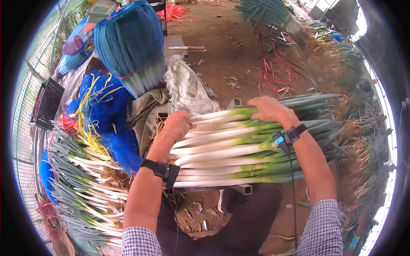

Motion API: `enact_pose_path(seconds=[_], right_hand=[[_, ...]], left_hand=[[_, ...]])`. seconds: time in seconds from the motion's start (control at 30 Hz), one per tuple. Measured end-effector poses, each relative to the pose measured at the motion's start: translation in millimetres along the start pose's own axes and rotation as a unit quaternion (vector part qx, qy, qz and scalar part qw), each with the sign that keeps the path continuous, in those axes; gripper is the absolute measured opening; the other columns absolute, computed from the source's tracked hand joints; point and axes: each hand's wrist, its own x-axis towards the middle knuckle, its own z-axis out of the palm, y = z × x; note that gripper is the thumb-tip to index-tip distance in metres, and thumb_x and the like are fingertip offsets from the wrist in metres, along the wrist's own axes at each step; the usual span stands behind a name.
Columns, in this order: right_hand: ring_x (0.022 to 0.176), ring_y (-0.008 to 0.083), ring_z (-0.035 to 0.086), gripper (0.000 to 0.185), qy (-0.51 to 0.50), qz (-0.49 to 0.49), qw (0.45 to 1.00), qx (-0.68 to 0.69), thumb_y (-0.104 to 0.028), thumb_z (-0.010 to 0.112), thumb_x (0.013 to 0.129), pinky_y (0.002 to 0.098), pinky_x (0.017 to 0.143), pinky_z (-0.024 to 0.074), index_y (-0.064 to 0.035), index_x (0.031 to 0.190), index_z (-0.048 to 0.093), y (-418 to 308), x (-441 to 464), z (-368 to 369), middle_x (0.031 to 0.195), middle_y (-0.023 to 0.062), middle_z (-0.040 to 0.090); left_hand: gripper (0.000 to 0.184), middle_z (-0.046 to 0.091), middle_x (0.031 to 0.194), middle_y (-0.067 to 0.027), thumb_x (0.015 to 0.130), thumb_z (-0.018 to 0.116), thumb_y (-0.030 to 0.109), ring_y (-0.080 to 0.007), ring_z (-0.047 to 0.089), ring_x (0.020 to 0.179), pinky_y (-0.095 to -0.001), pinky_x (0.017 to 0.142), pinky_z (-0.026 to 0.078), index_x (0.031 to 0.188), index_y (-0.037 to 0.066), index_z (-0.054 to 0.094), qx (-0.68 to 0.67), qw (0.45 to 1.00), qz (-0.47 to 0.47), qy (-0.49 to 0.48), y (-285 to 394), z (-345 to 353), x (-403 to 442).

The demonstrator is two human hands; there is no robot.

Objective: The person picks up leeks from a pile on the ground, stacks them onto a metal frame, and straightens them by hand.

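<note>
Long white-and-green leeks (222, 147) lie side by side across a metal frame (242, 189) before me, white ends to the left and leaves to the right. At the white end of the topmost leeks, my left hand (178, 125) has its fingers curled round something I cannot make out. My right hand (270, 109) rests at the far edge of the row, over the green part of the top leek, with thumb and fingers apart. The roots at the left end are partly hidden by my left forearm.
More leeks (92, 187) lie at the left beside blue netting (102, 106) and yellow strips (92, 138). A large tied leek bundle (130, 47) stands at the back left. Red strings (273, 70) lie on the soil. Leek piles (363, 128) line the right.
</note>
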Motion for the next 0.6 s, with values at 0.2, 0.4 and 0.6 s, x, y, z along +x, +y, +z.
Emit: enact_pose_path(seconds=[0.2,0.4,0.6], right_hand=[[0.109,0.0385,0.063,0.038,0.104,-0.108,0.989,-0.020,-0.023,0.077,0.082,0.0487,0.094,0.0484,-0.0046,0.115,0.068,-6,-9,1,0.112,0.0178,0.069],[0.096,0.0377,0.066,0.014,0.124,-0.045,0.987,-0.090,-0.012,0.072,0.084,0.0493,0.089,0.0485,-0.0054,0.094,0.066,-38,-27,-24,0.090,0.0150,0.070],[0.106,0.0349,0.063,0.021,0.133,-0.075,0.988,-0.024,-0.011,0.072,0.082,0.0475,0.093,0.0471,-0.0066,0.102,0.067,-3,-7,17,0.100,0.0125,0.068]], left_hand=[[0.031,0.068,0.101,-0.0224,0.084,0.076,0.029,-0.0421,0.063,0.102,-0.0478,0.088,0.048,0.095,0.001,0.069,0.023,1.000,0.012,-0.009,-7,3,3],[0.029,0.069,0.101,-0.0221,0.085,0.075,0.028,-0.0415,0.064,0.101,-0.0478,0.088,0.049,0.097,0.003,0.070,-0.017,1.000,0.003,-0.003,-6,-7,1],[0.021,0.067,0.096,-0.0220,0.084,0.074,0.020,-0.0426,0.062,0.101,-0.0484,0.088,0.048,0.094,0.002,0.068,0.035,0.991,0.091,0.092,-1,1,-3]])
